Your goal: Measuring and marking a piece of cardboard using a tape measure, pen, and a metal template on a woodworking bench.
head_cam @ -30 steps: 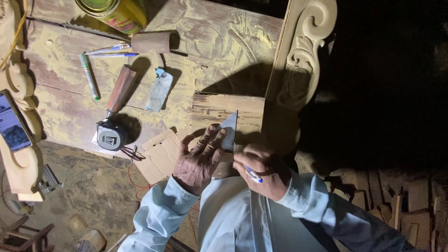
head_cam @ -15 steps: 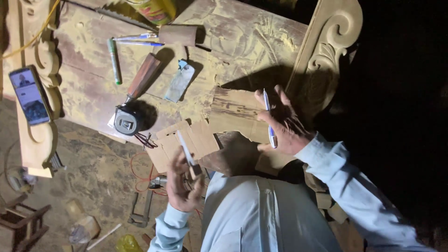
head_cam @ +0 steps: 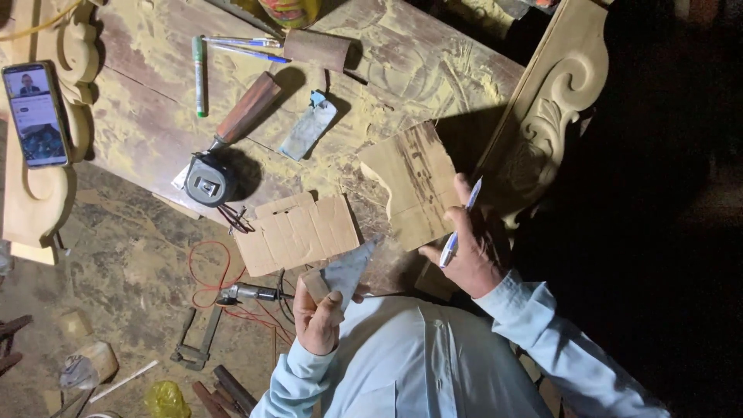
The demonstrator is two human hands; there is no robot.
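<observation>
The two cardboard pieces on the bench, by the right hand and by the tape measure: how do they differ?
The cardboard piece by the right hand has a curved cut-out edge and the right hand, holding a pen, touches it. The cardboard piece by the tape measure is rectangular with notched flaps and creases, and lies untouched, overhanging the bench edge. Both are flat brown cardboard.

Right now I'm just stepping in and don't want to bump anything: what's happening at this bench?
A person in a light blue shirt sits at a dusty wooden workbench. The left hand holds a thin triangular piece. The right hand grips a pen beside a flat wooden template. A carved wooden panel leans alongside.
</observation>
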